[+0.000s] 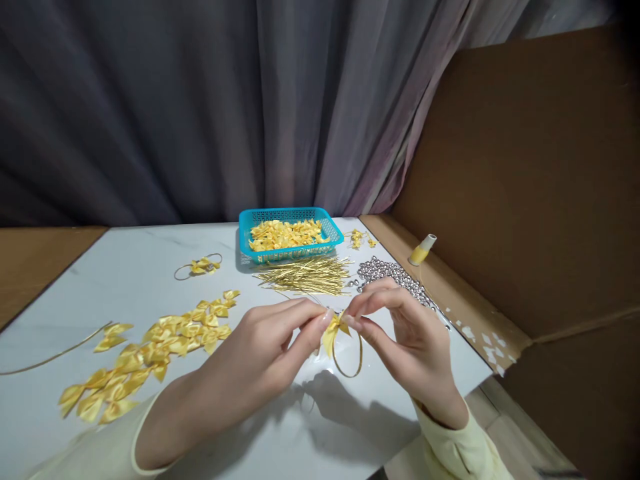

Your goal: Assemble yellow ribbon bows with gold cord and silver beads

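Observation:
My left hand (265, 340) and my right hand (400, 327) meet above the white table (150, 267), fingertips pinched together on a small yellow ribbon bow (334, 330). A gold ribbon loop (350, 363) hangs from the bow just above the tabletop. Both hands are closed on the bow from opposite sides. A thin wire seems to run up from it, though I cannot make it out clearly.
Several loose yellow bows (150, 347) lie at the left. A blue basket (290, 220) of bows stands at the back, gold twist ties (305, 275) before it, silver beads (395, 275) to the right. A finished bow loop (200, 267), a thread spool (423, 250) and a cardboard wall (525, 187) are nearby.

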Demonstrator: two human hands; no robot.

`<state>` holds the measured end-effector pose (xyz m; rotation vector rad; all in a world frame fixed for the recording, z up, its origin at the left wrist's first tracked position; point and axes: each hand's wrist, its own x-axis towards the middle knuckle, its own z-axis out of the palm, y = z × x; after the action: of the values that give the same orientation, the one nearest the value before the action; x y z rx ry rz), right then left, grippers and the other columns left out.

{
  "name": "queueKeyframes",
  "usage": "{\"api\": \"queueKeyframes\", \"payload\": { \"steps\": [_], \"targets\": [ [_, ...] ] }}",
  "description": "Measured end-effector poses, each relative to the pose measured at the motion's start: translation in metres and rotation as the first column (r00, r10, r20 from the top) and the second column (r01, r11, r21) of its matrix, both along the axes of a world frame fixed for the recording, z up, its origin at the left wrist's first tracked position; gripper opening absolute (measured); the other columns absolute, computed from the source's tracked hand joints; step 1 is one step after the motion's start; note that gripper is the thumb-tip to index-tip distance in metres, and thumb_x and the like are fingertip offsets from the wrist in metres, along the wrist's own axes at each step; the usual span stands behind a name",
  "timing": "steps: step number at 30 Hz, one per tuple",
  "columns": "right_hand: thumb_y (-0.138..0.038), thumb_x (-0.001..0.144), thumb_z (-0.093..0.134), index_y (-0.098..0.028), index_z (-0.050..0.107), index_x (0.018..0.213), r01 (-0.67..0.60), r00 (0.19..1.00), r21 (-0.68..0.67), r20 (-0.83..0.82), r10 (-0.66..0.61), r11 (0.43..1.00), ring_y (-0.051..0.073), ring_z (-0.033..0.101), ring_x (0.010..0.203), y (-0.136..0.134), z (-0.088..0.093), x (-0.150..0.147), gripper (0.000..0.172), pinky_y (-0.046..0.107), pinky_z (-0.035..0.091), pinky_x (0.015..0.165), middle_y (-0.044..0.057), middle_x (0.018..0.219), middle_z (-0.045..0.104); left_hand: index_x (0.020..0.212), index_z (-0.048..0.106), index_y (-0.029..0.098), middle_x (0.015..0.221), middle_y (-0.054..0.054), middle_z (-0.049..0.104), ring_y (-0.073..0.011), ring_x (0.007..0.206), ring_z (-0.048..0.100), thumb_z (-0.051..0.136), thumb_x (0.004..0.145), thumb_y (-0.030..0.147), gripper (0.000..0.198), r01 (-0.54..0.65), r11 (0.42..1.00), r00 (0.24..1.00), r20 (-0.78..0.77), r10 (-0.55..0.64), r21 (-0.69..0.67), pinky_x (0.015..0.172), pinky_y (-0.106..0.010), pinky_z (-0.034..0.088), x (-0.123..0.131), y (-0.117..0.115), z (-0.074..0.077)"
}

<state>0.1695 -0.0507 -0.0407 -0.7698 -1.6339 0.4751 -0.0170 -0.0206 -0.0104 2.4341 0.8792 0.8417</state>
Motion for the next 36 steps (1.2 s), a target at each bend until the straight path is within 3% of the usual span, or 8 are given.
{"api": "queueKeyframes", "payload": {
  "steps": [4,9,16,20,24,31,36],
  "targets": [
    [-0.006,0.084,0.059,-0.02,0.057,0.093,0.069,0.998,0.009,0.014,-0.069,0.998,0.018,0.057,0.083,-0.004,0.005,0.004,0.016,0.036,0.048,0.073,0.004,0.084,0.061,0.069,0.053,0.019,0.06,0.004,0.054,-0.0096,0.055,0.05,0.04,0.094,0.022,0.028,-0.009,1.0,1.0,-0.006,0.009,0.013,0.054,-0.019,0.04,0.0,-0.001,0.001],
    [-0.018,0.083,0.066,-0.02,0.059,0.093,0.149,0.917,0.127,0.353,-0.185,0.981,0.02,0.052,0.084,-0.008,0.013,0.009,0.013,0.037,0.044,0.073,0.005,0.086,0.059,0.071,0.051,0.019,0.063,0.006,0.053,-0.0081,0.056,0.05,0.043,0.093,0.018,0.024,0.008,0.999,1.0,-0.003,-0.008,0.047,0.057,-0.019,0.039,-0.001,-0.002,-0.002],
    [-0.013,0.086,0.06,-0.019,0.055,0.084,0.032,0.916,0.032,0.399,-0.043,0.999,0.017,0.051,0.082,0.001,0.015,0.008,0.008,0.033,0.042,0.075,0.003,0.083,0.056,0.076,0.05,0.019,0.068,0.006,0.053,-0.0069,0.06,0.052,0.041,0.094,0.014,0.021,0.075,0.994,0.997,-0.027,-0.073,0.085,0.061,-0.018,0.038,-0.001,0.0,-0.005],
    [-0.018,0.087,0.06,-0.02,0.054,0.08,-0.083,0.953,-0.143,0.279,0.121,0.986,0.016,0.052,0.083,0.006,0.015,0.007,0.009,0.032,0.043,0.078,0.002,0.084,0.055,0.077,0.052,0.019,0.067,0.005,0.052,-0.0078,0.059,0.052,0.04,0.094,0.013,0.021,0.089,0.991,0.994,-0.072,-0.082,0.101,0.06,-0.019,0.038,-0.001,0.001,-0.005],
    [-0.025,0.087,0.06,-0.019,0.053,0.079,-0.208,0.977,-0.289,-0.005,0.215,0.934,0.015,0.052,0.083,0.009,0.009,0.002,0.011,0.03,0.042,0.076,0.002,0.085,0.053,0.078,0.052,0.019,0.067,0.005,0.052,-0.0085,0.06,0.051,0.039,0.095,0.015,0.022,0.089,0.992,0.991,-0.109,-0.079,0.092,0.06,-0.021,0.038,-0.001,0.003,-0.005],
    [-0.02,0.084,0.063,-0.019,0.055,0.081,-0.335,0.921,-0.309,-0.305,0.241,0.89,0.014,0.047,0.082,0.011,0.0,-0.004,0.008,0.029,0.037,0.074,0.001,0.084,0.051,0.075,0.047,0.019,0.065,0.006,0.047,-0.0074,0.056,0.047,0.04,0.094,0.013,0.021,0.085,0.983,0.994,-0.086,-0.072,0.161,0.056,-0.02,0.036,-0.002,0.005,-0.009],
    [-0.017,0.084,0.063,-0.02,0.055,0.082,-0.351,0.904,-0.3,-0.355,0.238,0.887,0.014,0.049,0.08,0.011,-0.004,-0.004,0.008,0.028,0.037,0.072,0.0,0.083,0.053,0.073,0.043,0.019,0.064,0.007,0.045,-0.0074,0.055,0.046,0.038,0.094,0.014,0.022,0.052,0.992,0.997,-0.069,-0.044,0.113,0.055,-0.02,0.035,0.0,0.004,-0.008]
  ]
}}
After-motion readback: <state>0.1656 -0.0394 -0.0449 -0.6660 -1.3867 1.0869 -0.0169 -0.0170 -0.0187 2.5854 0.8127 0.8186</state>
